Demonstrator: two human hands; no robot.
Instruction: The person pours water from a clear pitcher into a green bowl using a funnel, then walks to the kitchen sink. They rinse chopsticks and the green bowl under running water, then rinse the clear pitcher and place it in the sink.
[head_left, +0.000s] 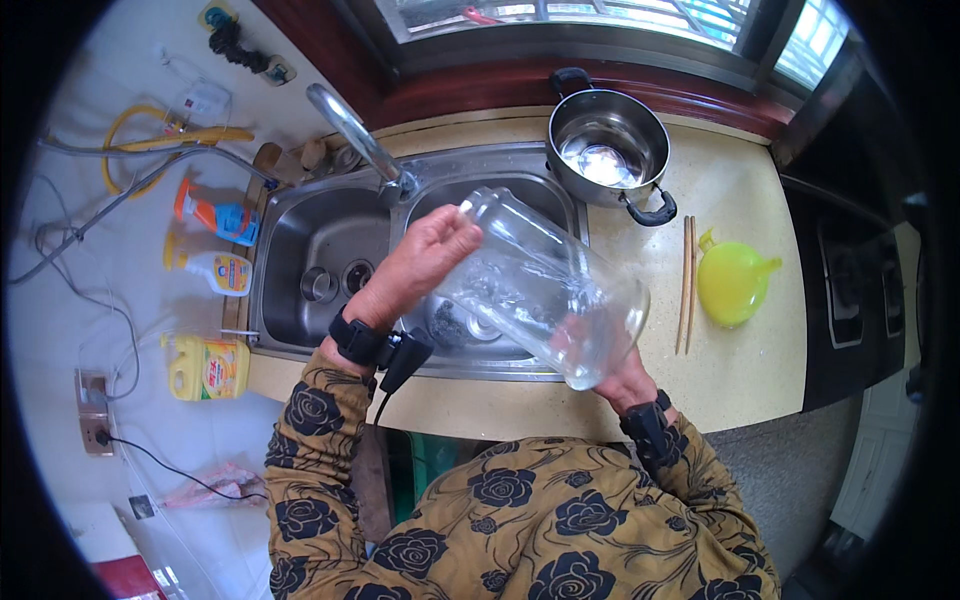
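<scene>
A large clear glass jar (525, 277) is held tilted over the right basin of the steel double sink (570, 367). Its mouth points to the upper left and its base to the lower right. My left hand (427, 251) grips the jar near the neck. Under the base end, my right hand (615, 371) supports it, partly seen through the glass. Some water seems to lie inside the jar. Below it in the basin sits a dark steel-wool scourer (448, 324), seen beside and partly through the glass.
A chrome faucet (356, 135) arches behind the sink. The left basin holds a small metal cup (319, 285). On the right counter are a two-handled steel pot (607, 142), chopsticks (687, 285) and a yellow-green funnel (735, 283). Spray bottles (225, 274) and a yellow jug (210, 367) line the left side.
</scene>
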